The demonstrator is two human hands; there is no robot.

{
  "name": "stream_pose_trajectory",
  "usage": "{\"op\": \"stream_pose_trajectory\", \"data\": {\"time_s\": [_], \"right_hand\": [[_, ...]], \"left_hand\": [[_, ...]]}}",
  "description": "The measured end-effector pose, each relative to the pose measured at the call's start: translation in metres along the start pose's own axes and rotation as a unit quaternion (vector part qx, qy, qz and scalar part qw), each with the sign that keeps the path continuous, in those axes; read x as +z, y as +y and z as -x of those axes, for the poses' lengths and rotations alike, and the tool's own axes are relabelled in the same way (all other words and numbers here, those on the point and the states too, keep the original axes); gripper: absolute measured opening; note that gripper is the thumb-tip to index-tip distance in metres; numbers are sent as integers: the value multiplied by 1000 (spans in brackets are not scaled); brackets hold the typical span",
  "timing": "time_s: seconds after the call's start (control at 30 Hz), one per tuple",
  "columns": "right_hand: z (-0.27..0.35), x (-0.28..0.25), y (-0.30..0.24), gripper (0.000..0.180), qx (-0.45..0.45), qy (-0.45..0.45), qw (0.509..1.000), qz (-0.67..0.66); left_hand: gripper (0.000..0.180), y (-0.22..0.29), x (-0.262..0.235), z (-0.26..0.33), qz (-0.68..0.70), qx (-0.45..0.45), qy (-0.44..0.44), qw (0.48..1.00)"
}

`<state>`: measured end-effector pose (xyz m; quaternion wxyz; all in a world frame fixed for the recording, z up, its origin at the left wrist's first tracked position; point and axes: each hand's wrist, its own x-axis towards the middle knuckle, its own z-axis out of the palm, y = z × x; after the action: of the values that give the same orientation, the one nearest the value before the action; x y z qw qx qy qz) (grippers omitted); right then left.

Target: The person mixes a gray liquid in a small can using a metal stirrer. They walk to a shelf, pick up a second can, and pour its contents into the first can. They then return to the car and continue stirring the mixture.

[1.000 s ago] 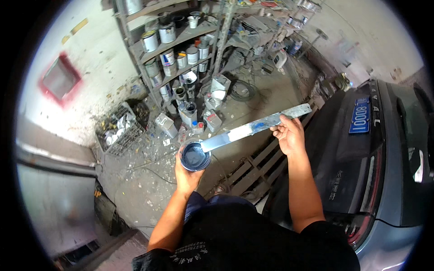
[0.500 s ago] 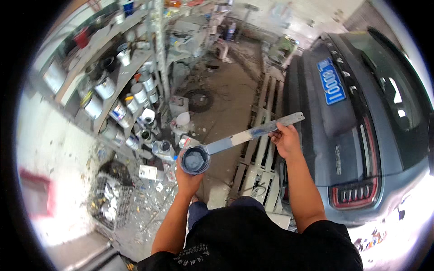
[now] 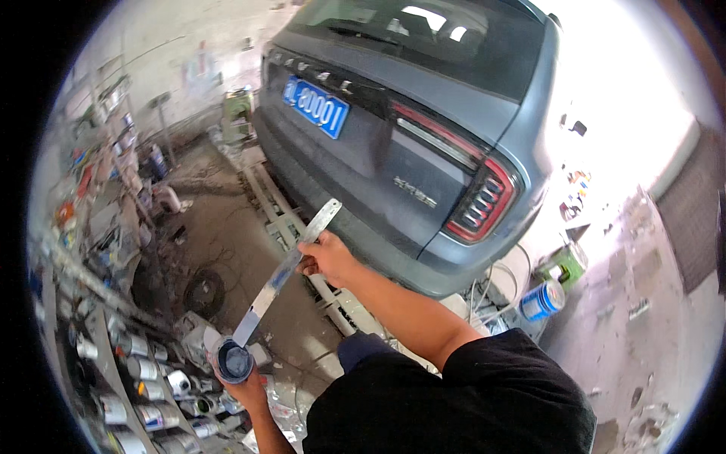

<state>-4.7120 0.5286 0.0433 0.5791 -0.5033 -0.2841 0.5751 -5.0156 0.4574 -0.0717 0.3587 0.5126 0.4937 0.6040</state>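
My left hand (image 3: 246, 390) is wrapped round a small round cup of dark blue-grey paint (image 3: 235, 362), low at the left. Between its thumb and index finger, my right hand (image 3: 330, 259) grips a long flat paint stirring stick (image 3: 276, 284). The stick slants down to the left, and its paint-coated lower end is at the cup's rim. Whether that end touches the rim I cannot tell. Its upper end is bare grey with a small hole. Past my right hand stands the rear of a grey-blue car (image 3: 363, 174).
Shelves of paint cans (image 3: 144, 368) stand at the lower left. A hose coil or tyre (image 3: 204, 293) lies on the floor. Beneath the car's rear runs a pale slatted rack (image 3: 276, 216). A blue can (image 3: 542, 301) and a green box (image 3: 563, 262) sit at the right.
The view has swung right, so the car fills the middle and the shelves have moved to the lower left. Both hands keep hold of the cup and stick; the stick now slants more steeply.
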Motion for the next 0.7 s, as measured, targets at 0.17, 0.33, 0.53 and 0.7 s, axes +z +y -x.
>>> {"op": "stream_pose_trajectory", "data": {"time_s": [0.17,0.33,0.53,0.7], "right_hand": [[-11,-14,-23,19,-14,31,998,-58],[-67,-32,-2,18,-15,14,998,-52],[-156,-69,-28,19,-17,43,997,-57],[-204,-78,-67,17,-34,50,992,-107]], "left_hand": [[74,-10,37,-41,-110,50,-63,991],[73,-36,94,-86,-9,42,-109,993],[73,-45,141,-148,-88,22,-71,993],[74,-43,179,-198,-36,-1,-88,995]]}}
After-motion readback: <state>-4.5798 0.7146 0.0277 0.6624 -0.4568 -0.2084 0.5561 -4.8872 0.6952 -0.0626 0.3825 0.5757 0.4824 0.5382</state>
